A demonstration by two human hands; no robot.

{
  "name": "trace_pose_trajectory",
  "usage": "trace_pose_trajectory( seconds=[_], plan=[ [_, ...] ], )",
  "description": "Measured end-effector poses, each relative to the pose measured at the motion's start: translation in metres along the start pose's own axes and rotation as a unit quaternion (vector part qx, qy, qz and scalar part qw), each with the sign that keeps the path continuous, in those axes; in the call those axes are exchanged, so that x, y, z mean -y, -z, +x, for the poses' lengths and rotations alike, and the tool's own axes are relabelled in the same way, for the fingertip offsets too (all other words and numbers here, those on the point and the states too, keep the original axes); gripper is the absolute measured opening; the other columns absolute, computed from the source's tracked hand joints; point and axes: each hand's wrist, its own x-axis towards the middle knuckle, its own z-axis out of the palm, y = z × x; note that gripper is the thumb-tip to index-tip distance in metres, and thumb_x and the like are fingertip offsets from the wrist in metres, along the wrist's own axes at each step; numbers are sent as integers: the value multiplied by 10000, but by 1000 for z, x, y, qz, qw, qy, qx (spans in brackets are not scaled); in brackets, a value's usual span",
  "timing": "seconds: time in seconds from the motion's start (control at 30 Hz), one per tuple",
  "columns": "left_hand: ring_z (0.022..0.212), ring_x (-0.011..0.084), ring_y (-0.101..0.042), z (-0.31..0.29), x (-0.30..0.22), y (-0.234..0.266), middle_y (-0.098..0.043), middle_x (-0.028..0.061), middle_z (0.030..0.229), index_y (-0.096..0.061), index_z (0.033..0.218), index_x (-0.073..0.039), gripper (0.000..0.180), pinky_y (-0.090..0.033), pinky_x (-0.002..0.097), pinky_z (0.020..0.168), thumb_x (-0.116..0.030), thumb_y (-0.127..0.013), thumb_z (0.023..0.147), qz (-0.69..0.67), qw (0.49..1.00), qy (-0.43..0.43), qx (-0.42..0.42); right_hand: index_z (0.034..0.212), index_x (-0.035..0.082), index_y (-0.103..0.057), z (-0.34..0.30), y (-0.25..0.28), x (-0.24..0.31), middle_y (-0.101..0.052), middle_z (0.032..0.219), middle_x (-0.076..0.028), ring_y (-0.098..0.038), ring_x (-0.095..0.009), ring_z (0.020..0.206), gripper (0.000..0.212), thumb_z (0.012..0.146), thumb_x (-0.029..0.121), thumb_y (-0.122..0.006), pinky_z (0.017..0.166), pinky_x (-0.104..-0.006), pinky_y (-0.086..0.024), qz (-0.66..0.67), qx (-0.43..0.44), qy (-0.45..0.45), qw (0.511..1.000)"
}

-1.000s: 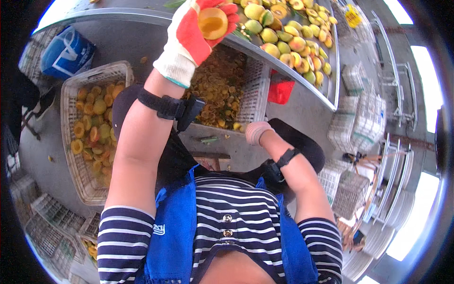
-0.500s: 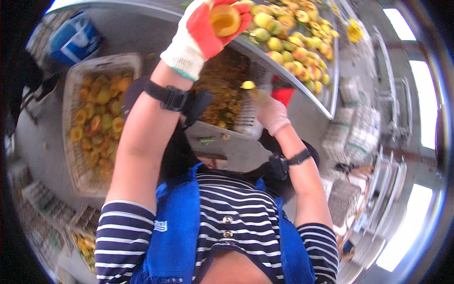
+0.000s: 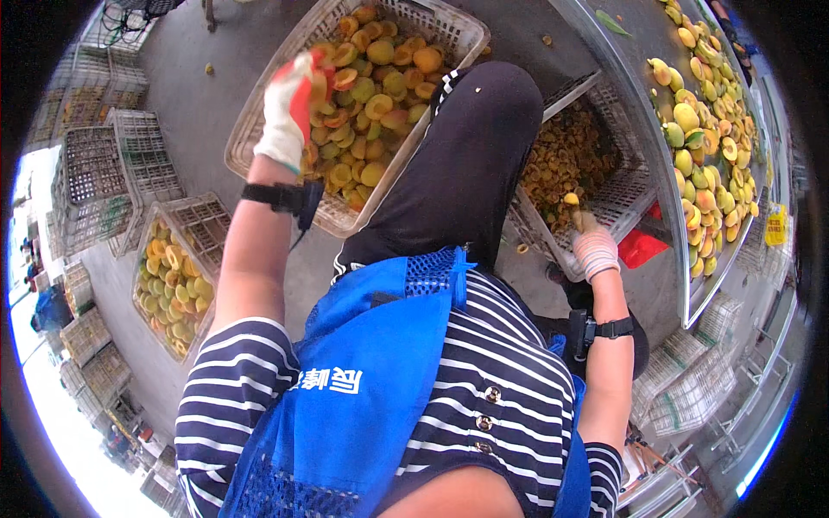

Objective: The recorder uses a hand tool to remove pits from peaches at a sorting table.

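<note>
My left hand, in a white knit glove with a red palm, is over a pale plastic crate. The crate is filled with halved yellow peaches. Motion blurs the fingers; orange fruit shows against them, but whether they hold it I cannot tell. My right hand, in a pale striped glove, is closed by the near edge of a second crate holding brownish-yellow pits and scraps. A small yellow piece shows just beyond its fingers; what they grip is unclear.
A metal table with many peaches stands at right. My bent knee lies between the crates. Another fruit crate and stacked crates are at left. A red object lies by the pit crate.
My view has swung left. My left hand, which held a hollowed peach half up near the table, is now over the crate of halves. My right hand remains by the pit crate.
</note>
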Motion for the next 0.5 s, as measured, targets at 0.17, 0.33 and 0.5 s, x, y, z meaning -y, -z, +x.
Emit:
trace_pose_trajectory(
  seconds=[0.17, 0.33, 0.5],
  plan=[
    [668, 126, -597, -42, 136, 42, -656, -20, 749, -741, 1101, -130, 274, -474, 320, 592, -378, -665, 1010, 312, 943, 110, 24, 1333, 122, -584, -15, 26, 12, -720, 1158, -258, -682, -472, 1061, 390, 966, 250, -553, 917, -563, -535, 91, -266, 97, 955],
    [646, 85, -523, -50, 185, 48, -608, -47, 775, -748, 1091, -68, 279, -388, 288, 569, -292, -787, 929, 196, 921, 263, 212, 1251, 112, -579, -34, 50, 14, -728, 1137, -260, -702, -471, 1042, 319, 972, 250, -507, 899, -591, -542, 68, -178, -14, 982],
    [968, 123, -639, 5, 57, -45, -714, 2, 1109, -684, 1362, -38, 390, -499, 280, 849, -255, -692, 1037, 156, 964, 28, 214, 1420, 164, -524, -54, 99, 26, -728, 1191, -162, -707, -386, 1076, 506, 955, 294, -674, 865, -514, -562, 52, -239, -47, 968]
  ],
)
